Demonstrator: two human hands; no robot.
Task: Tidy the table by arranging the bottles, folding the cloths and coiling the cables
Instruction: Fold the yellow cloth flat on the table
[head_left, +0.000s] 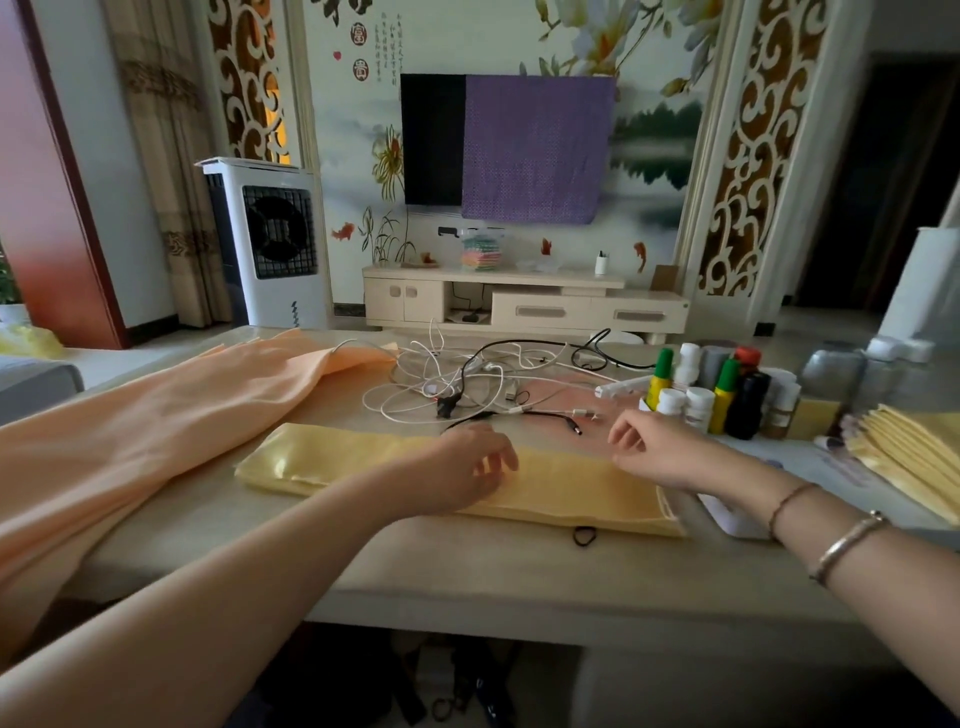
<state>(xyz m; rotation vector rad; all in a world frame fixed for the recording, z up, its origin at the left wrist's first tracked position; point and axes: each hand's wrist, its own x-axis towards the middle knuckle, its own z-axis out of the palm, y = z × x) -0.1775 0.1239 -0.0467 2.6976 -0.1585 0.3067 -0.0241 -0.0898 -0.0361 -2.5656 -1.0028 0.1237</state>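
On table (467, 571): left hand (470, 475) flat on yellow cloth (571, 491); right hand (657, 449) hovering, fingers relaxed, empty.

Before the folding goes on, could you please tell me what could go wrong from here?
1. The tangled cables lie just beyond the folded yellow cloth; the hands, left hand and right hand, might snag them.
2. The bottles stand close beside the right hand and could be knocked over.
3. The peach cloth hangs over the table edge and may slide off.

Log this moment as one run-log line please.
left hand: open, on yellow cloth | right hand: open, above it | cables: tangled | peach cloth: unfolded
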